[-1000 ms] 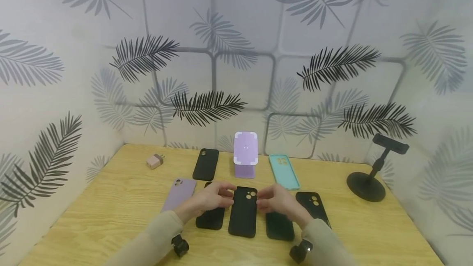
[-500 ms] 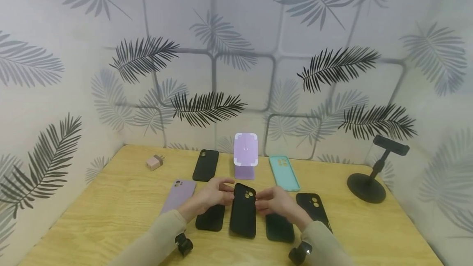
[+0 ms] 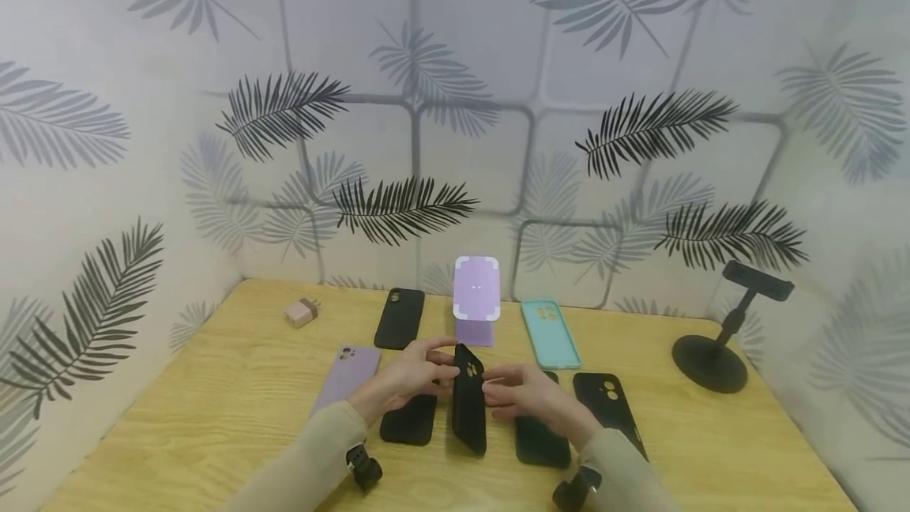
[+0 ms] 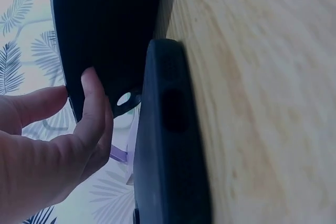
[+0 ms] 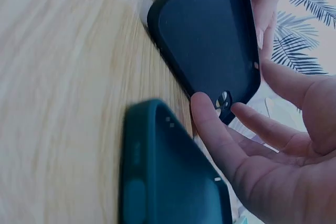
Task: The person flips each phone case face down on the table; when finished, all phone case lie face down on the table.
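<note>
Between the two hands a black phone case (image 3: 469, 416) stands tilted, its left side raised and its hollow inner side (image 5: 205, 38) turned to the right. The left hand (image 3: 415, 374) pinches its upper left edge, thumb on the rim and a finger on the back (image 4: 107, 19). At the case's right side, the right hand (image 3: 529, 395) touches near the camera cutout with spread, relaxed fingers (image 5: 212, 127). Another black case (image 3: 408, 423) lies below the left hand. A dark green case (image 3: 542, 442) lies below the right hand, hollow side up.
A lilac case (image 3: 350, 376) lies at left, a black case (image 3: 400, 320) behind it. At the back are a pink charger plug (image 3: 302, 313), a purple phone stand (image 3: 476, 291) and a turquoise case (image 3: 551, 338). Farther right are a black case (image 3: 610, 405) and black stand (image 3: 709, 363).
The middle black case lay flat on the table a second ago. Its left side has risen, so it now stands steeply tilted; the left hand has shifted slightly right with it.
</note>
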Action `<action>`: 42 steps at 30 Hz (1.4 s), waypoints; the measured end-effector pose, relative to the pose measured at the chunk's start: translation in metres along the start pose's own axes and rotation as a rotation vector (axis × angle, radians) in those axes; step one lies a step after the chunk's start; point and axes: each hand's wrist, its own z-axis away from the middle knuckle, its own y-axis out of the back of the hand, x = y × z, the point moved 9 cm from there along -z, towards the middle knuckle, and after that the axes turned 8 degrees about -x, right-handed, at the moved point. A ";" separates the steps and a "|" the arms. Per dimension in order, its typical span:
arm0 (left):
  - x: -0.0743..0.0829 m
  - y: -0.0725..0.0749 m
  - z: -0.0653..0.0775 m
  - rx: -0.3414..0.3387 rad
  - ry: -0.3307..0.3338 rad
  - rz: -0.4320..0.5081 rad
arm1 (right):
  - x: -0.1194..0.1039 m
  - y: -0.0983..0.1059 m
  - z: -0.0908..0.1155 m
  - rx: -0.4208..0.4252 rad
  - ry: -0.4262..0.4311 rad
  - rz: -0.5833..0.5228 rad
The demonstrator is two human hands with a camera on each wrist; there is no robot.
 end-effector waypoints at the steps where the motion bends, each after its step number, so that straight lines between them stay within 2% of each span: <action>1: 0.000 0.000 0.000 0.001 0.003 0.013 | 0.000 -0.001 0.000 -0.002 -0.004 -0.011; 11: -0.002 -0.011 -0.005 -0.014 -0.029 0.081 | -0.005 -0.014 -0.003 -0.039 0.011 -0.034; 14: -0.001 -0.018 -0.008 -0.044 -0.037 0.082 | -0.005 -0.014 -0.003 -0.033 0.016 -0.065; 19: -0.004 -0.029 -0.011 -0.087 -0.020 0.076 | -0.006 -0.015 -0.003 -0.040 0.039 -0.109; 26: -0.005 -0.033 -0.010 -0.101 0.005 0.068 | -0.002 -0.012 -0.001 -0.035 0.055 -0.105; 32: -0.004 -0.035 -0.007 -0.104 0.030 0.038 | -0.001 0.001 0.004 0.092 0.094 -0.084; 36: -0.004 -0.032 -0.007 -0.100 0.039 0.023 | -0.002 0.011 0.008 0.191 0.085 -0.042; 42: -0.003 -0.029 -0.005 -0.121 0.042 0.000 | 0.000 0.018 0.014 0.265 0.063 0.012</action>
